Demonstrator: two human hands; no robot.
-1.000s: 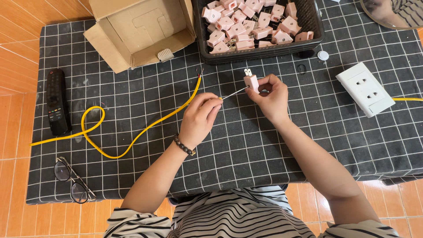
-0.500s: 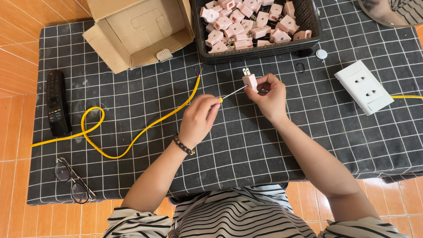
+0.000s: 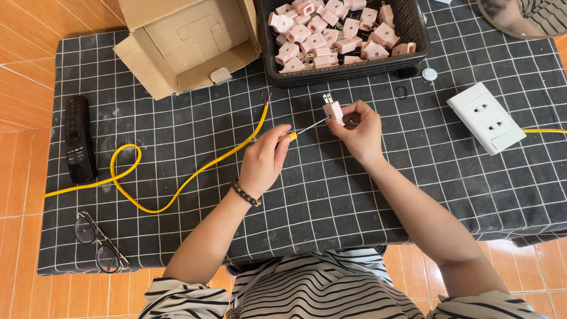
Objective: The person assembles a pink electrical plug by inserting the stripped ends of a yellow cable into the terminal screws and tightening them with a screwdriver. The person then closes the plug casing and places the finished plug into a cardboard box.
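Note:
My right hand (image 3: pixel 357 131) holds a small pink two-pin plug (image 3: pixel 332 108) with its prongs pointing up, above a black checked cloth (image 3: pixel 331 195). My left hand (image 3: pixel 264 160) grips a thin screwdriver (image 3: pixel 302 129) with a yellow handle, and its metal tip touches the side of the plug. A yellow cable (image 3: pixel 195 171) with bared wire ends lies on the cloth just left of my left hand.
A black crate (image 3: pixel 354 68) full of several pink plugs stands at the back. An open cardboard box (image 3: pixel 183 44) is at the back left. A white wall socket (image 3: pixel 485 117) lies right, a black remote (image 3: pixel 78 139) and glasses (image 3: pixel 100 243) left.
Both hands stayed together on the plug and screwdriver, shifting only slightly. The view slid a little toward the near edge of the cloth.

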